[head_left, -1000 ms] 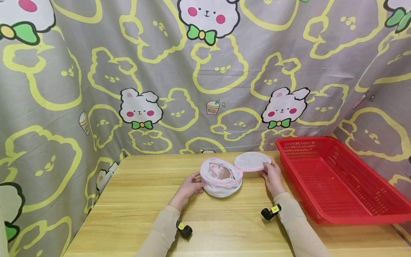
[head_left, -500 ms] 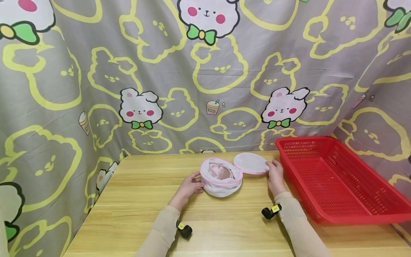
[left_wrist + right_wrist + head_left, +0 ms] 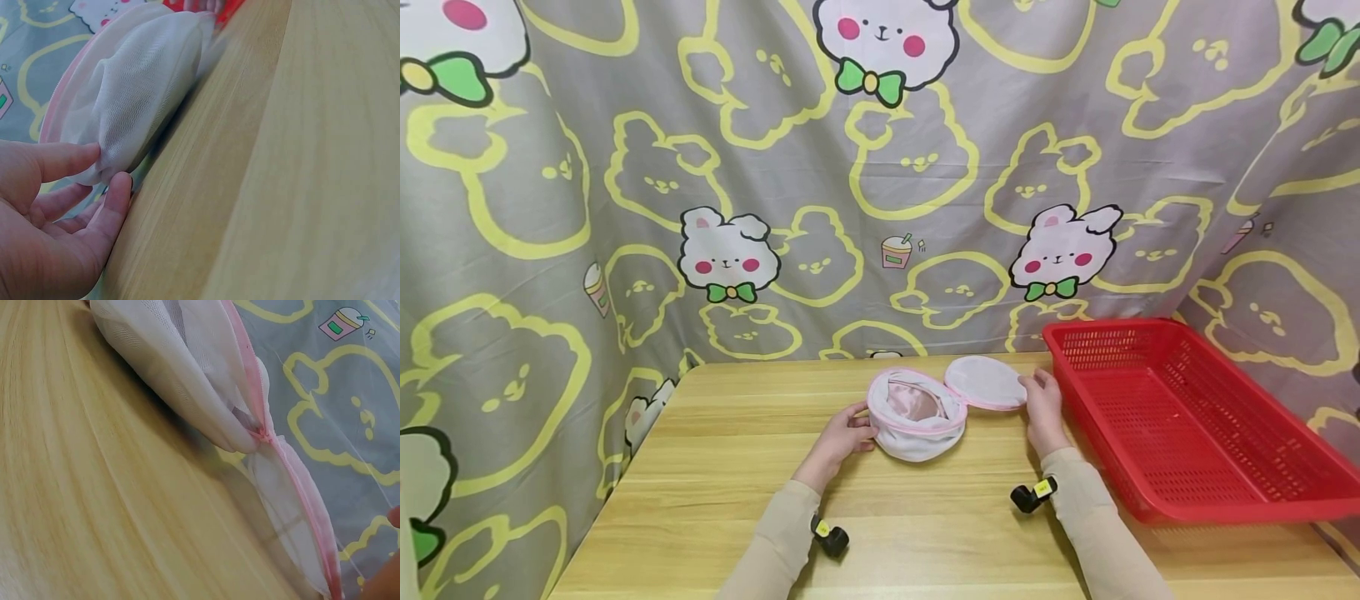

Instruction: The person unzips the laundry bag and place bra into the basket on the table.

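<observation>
A round white mesh laundry bag [image 3: 917, 446] with pink zipper trim stands on the wooden table, its lid unzipped and folded out to the right. Inside lies shiny pink fabric [image 3: 916, 402]. My left hand [image 3: 842, 437] pinches the bag's left side; the left wrist view has thumb and finger on the mesh [image 3: 134, 94]. At the outer edge of the flat lid [image 3: 985, 383], my right hand [image 3: 1045, 412] holds the rim with its fingertips. In the right wrist view the lid [image 3: 294, 512] slopes down from the bag, and most of that hand is out of frame.
A large red perforated plastic basket [image 3: 1187, 433] stands on the right of the table [image 3: 925, 533], close beside my right forearm. A grey patterned curtain [image 3: 820, 167] hangs behind the table and along both sides.
The lid has tipped down a little at its outer edge. My right hand has shifted slightly right, its fingers now nearer the very rim. The left hand and the bag's body stay in place.
</observation>
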